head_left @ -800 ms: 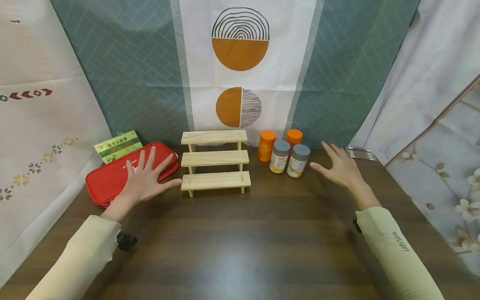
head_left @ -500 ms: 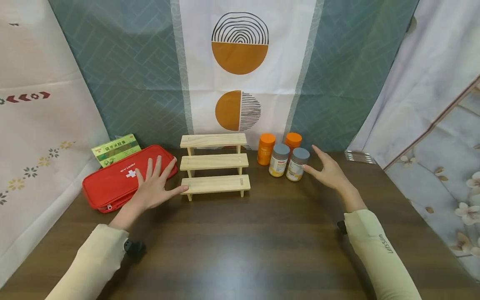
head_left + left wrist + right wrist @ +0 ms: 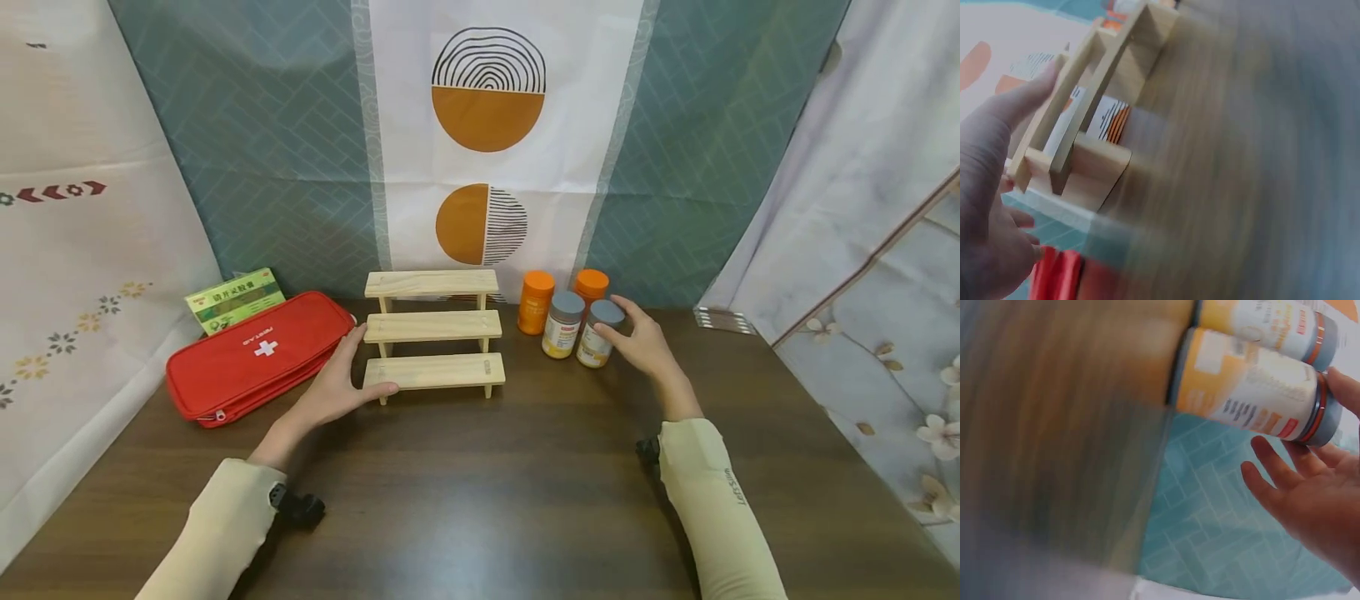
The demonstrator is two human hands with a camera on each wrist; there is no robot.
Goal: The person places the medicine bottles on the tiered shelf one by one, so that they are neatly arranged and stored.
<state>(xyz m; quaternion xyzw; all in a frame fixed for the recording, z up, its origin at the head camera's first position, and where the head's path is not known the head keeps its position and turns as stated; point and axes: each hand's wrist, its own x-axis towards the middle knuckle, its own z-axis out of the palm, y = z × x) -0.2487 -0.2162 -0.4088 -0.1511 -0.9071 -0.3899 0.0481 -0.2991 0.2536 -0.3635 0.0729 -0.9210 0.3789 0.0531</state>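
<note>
In the head view my left hand [image 3: 335, 385] is at the left end of a three-step wooden stand [image 3: 435, 372]. Its thumb reaches along the front of the lowest step, and its fingers extend beside the left end. My right hand [image 3: 645, 340] is at the front right grey-lidded supplement bottle [image 3: 595, 343], which stands upright. The right wrist view shows the thumb and fingers to either side of that bottle's grey lid [image 3: 1329, 422], the lower fingers spread loosely. A second grey-lidded bottle [image 3: 559, 333] stands just left of it.
Two orange bottles, one [image 3: 536, 304] left and another [image 3: 592, 283] behind, stand by the grey-lidded pair. Left of the stand lies a red first-aid pouch [image 3: 255, 354], with a green medicine box [image 3: 236, 300] behind it. Silver blister packs [image 3: 723, 320] lie at the right. Curtains enclose the table [image 3: 480, 483].
My left hand has moved right, from over the red pouch to the stand's left end. The right hand has moved left to the front right bottle, its fingers less spread.
</note>
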